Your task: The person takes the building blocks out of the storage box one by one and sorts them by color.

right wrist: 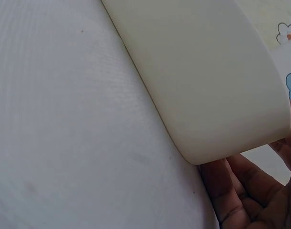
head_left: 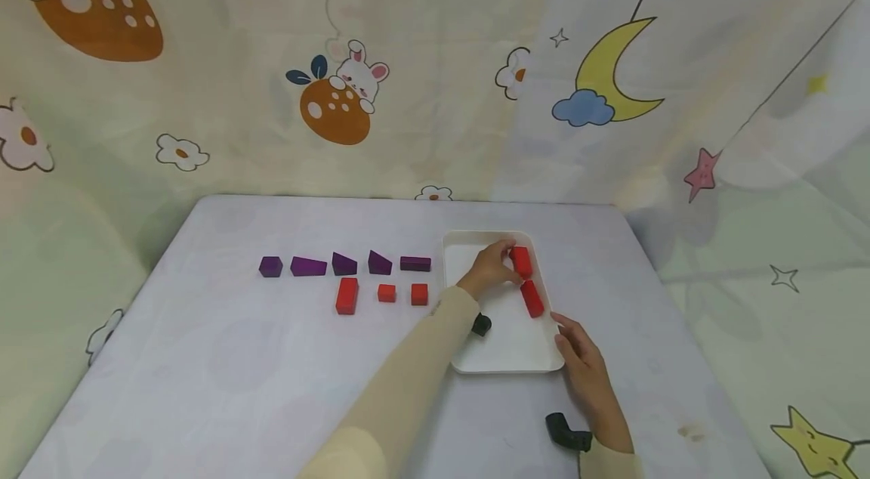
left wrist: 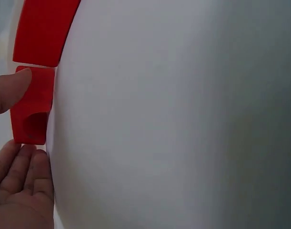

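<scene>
A white tray [head_left: 506, 367] lies on the table's right half. Inside, along its right side, are two red blocks, set nearly end to end. The far one is a red arch block [head_left: 521, 261]; its rounded notch shows in the left wrist view. My left hand [head_left: 491, 267] pinches this arch block [left wrist: 33, 102] lengthwise, thumb at one end and fingertips at the other. Nearer to me lies a slanted red block [head_left: 532, 299]. My right hand [head_left: 586, 366] rests at the tray's right side, fingers touching the outside of its wall [right wrist: 207, 86] near a corner.
Left of the tray runs a row of several purple blocks [head_left: 343, 264]. Below that row sit a tall red block [head_left: 347, 296] and two small red cubes [head_left: 387, 293]. Black wrist cameras [head_left: 567, 434] are on both arms. A patterned cloth [head_left: 435, 124] hangs behind the table.
</scene>
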The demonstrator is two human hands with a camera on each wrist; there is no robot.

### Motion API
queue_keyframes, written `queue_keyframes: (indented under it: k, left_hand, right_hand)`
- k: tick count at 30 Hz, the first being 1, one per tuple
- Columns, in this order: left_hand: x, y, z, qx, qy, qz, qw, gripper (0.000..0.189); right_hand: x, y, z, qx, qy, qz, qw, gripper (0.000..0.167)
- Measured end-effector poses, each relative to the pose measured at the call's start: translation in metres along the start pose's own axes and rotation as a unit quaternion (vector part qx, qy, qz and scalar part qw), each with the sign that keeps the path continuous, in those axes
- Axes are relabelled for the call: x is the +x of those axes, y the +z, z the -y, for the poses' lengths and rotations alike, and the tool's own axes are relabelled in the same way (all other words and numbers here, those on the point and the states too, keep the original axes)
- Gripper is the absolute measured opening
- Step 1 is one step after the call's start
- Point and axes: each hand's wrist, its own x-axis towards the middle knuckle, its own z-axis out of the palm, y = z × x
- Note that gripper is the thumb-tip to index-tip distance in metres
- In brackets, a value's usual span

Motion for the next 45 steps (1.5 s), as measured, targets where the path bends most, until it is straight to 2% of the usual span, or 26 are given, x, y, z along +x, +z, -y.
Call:
queue_keyframes:
  k: [4, 11, 16, 20, 25, 28, 31, 34, 38, 45]
  left_hand:
    - [0.001, 0.002, 0.003, 0.028, 0.006, -0.015, 0.9995, 0.075]
    - [0.001, -0.002, 0.002, 0.012, -0.005, -0.033, 0.9994, 0.071]
    - [-0.011, -0.016, -0.01, -0.014, -0.001, -0.022, 0.9997, 0.07]
    - [-0.025, -0.033, -0.019, -0.048, 0.024, 0.004, 0.9985, 0.07]
    - [-0.05, -0.061, -0.025, -0.088, 0.08, 0.035, 0.9922, 0.07]
    - [-0.071, -0.082, -0.025, -0.093, 0.121, 0.044, 0.9873, 0.07]
    - [-0.092, -0.106, -0.022, -0.082, 0.143, 0.044, 0.9854, 0.072]
    - [-0.112, -0.129, -0.014, -0.067, 0.131, 0.036, 0.9884, 0.073]
    - [-0.138, -0.161, 0.004, -0.051, 0.105, 0.011, 0.9931, 0.074]
    - [-0.184, -0.22, 0.049, -0.043, 0.074, -0.04, 0.9955, 0.076]
  right_hand:
    - [0.0, 0.002, 0.0, -0.004, -0.012, -0.005, 0.9999, 0.039]
    - [0.001, 0.001, -0.001, -0.001, 0.005, 0.006, 1.0, 0.041]
    - [0.001, -0.002, -0.001, -0.009, 0.026, 0.008, 0.9996, 0.041]
    - [0.001, -0.001, -0.002, -0.014, 0.03, 0.005, 0.9994, 0.041]
    - [0.001, -0.001, 0.0, -0.013, 0.035, 0.008, 0.9993, 0.042]
    - [0.0, 0.0, 0.001, -0.016, 0.037, 0.008, 0.9992, 0.042]
    - [0.0, 0.0, 0.001, -0.019, 0.032, 0.006, 0.9993, 0.041]
    - [0.0, 0.0, 0.0, -0.02, 0.031, 0.006, 0.9993, 0.042]
    - [-0.001, 0.0, 0.0, -0.018, 0.029, 0.006, 0.9994, 0.042]
    - [-0.001, 0.001, 0.003, -0.02, 0.023, 0.003, 0.9995, 0.042]
